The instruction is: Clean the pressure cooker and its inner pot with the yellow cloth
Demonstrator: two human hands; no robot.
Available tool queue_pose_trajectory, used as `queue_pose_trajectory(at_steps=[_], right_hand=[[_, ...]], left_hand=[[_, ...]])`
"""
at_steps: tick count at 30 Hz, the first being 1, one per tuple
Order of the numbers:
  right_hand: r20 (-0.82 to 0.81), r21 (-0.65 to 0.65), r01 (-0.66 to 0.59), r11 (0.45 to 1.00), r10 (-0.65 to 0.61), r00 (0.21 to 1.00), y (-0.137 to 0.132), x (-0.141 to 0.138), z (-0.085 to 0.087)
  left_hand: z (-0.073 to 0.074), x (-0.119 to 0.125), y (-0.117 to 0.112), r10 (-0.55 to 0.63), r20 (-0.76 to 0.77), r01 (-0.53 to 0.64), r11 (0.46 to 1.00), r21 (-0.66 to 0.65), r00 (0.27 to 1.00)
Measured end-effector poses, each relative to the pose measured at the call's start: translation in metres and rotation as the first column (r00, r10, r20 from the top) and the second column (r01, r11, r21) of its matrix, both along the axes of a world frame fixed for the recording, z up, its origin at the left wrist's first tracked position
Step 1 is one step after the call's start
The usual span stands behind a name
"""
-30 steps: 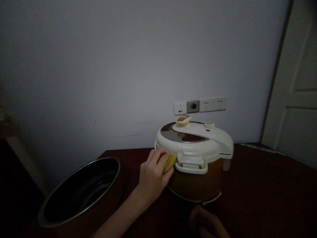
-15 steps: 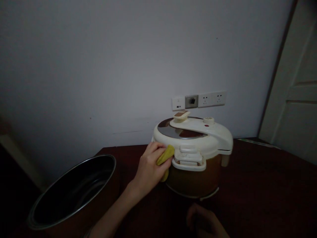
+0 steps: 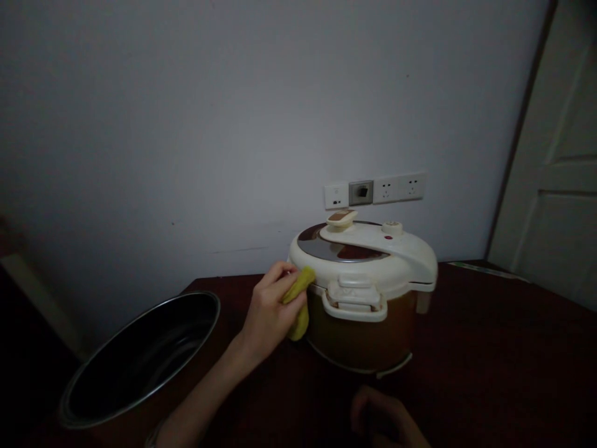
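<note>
A cream-lidded pressure cooker (image 3: 368, 292) with a brown body stands on a dark wooden table (image 3: 489, 361). My left hand (image 3: 268, 317) is closed on a yellow cloth (image 3: 298, 298) and presses it against the cooker's left side, just under the lid's rim. My right hand (image 3: 387, 420) lies low in the dark on the table in front of the cooker; its fingers are too dim to read.
A dark metal inner pot (image 3: 140, 358) sits at the table's left end. A row of wall sockets (image 3: 373, 191) is behind the cooker. A white door (image 3: 555, 162) stands at the right.
My left hand has slid the yellow cloth leftward along the cooker's rim, away from the front handle, and round to its left side. The right hand has stayed put.
</note>
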State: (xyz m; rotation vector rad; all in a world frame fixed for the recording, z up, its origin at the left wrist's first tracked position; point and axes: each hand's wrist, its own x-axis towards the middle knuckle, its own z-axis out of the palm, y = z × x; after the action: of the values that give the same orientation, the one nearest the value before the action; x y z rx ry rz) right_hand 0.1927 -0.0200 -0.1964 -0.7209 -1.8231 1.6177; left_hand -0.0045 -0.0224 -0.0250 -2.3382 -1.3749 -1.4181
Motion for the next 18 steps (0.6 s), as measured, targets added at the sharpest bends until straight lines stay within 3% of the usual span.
queue_pose_trajectory(at_steps=[4,8,16,18], right_hand=[[-0.004,-0.012,0.013,1.0,-0.013,1.0,-0.002,-0.001,0.006],[-0.009,0.033,0.021,0.999,-0.021,1.0,-0.002,-0.001,0.0],[0.022,0.076,-0.001,0.997,-0.001,1.0,0.0,-0.002,-0.002],[-0.005,0.086,-0.017,0.996,0.017,1.0,0.0,-0.002,-0.001]], left_hand=[[-0.007,0.006,0.01,-0.08,-0.06,0.078,0.996,-0.043,0.995],[-0.01,0.009,0.009,-0.108,-0.004,0.107,0.991,-0.08,0.994],[-0.002,0.004,-0.001,-0.171,0.024,0.172,0.965,-0.2,0.985],[-0.001,0.004,-0.002,-0.135,0.033,0.139,0.977,-0.165,0.99]])
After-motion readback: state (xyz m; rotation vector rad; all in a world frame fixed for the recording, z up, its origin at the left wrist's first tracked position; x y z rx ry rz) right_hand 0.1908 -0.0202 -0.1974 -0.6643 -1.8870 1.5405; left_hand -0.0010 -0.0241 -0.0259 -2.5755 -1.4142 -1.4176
